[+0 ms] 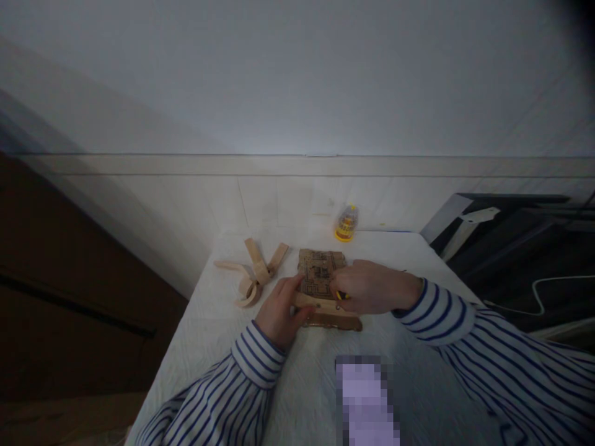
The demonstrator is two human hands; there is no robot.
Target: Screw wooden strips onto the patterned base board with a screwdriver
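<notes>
A brown panel printed with dark lines and lettering (pixel 316 279) lies flat on the table in front of me. Across its near part runs a light tan strip (pixel 325 306) with small dark spots. My left hand (pixel 279 313) grips the strip's left end between thumb and fingers. Closed over the right side is my right hand (pixel 365 286), holding a small yellow-and-black tool (pixel 343 295) against the strip; its tip is hidden. Nearest me, a darker brown edge (pixel 332 321) shows below the strip.
Left of the panel lies a looped, knotted tan strap (pixel 260 272). A yellow cone-shaped container (pixel 346 224) stands by the wall. A phone-shaped, pixelated object (pixel 367 402) is at the near side of the white-covered table (pixel 209 347). Dark furniture stands left; dark panels and a cable are right.
</notes>
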